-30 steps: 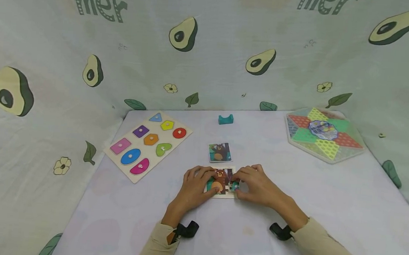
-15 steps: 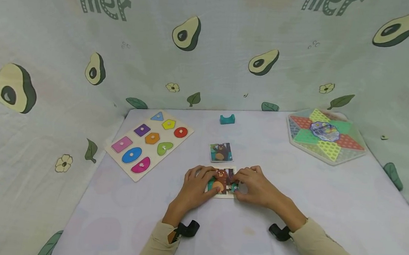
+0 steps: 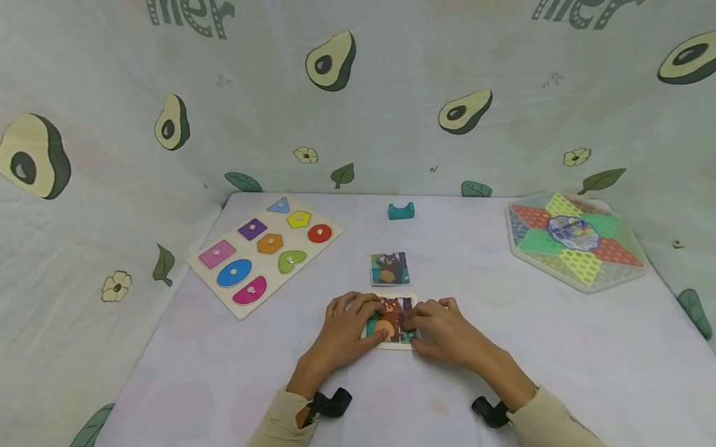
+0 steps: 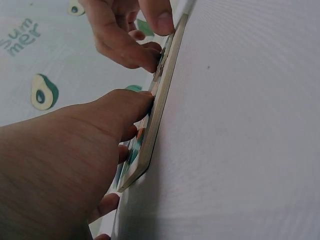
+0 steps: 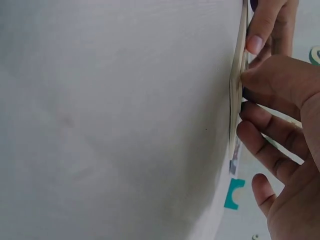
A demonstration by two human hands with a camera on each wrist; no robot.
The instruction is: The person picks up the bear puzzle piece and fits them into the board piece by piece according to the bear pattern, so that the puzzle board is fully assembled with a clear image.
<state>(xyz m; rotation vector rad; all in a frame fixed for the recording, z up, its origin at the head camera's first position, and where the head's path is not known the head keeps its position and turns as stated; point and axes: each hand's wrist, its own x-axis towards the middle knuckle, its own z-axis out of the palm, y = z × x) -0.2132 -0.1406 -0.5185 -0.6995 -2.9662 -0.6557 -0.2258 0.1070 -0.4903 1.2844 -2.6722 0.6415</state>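
A small wooden jigsaw puzzle board with a bear picture lies flat in front of me; its pale edge shows in the left wrist view. My left hand holds the board at its left side, thumb and fingertips on the picture. At the right side, my right hand has its thumb and index finger on a puzzle piece, which sits low at the board's right part. Its fingers hide most of that piece. Both thumbs are near the board's front edge in the wrist views.
Just behind the puzzle lies a square bear picture card. A teal notched block stands farther back. To the left is a board of coloured knobbed shapes; at the back right lies a hexagonal star-pattern game board.
The right fingers have come lower over the puzzle piece, which now lies flatter in the board's right part. The left hand keeps its place; the head view has shifted slightly.
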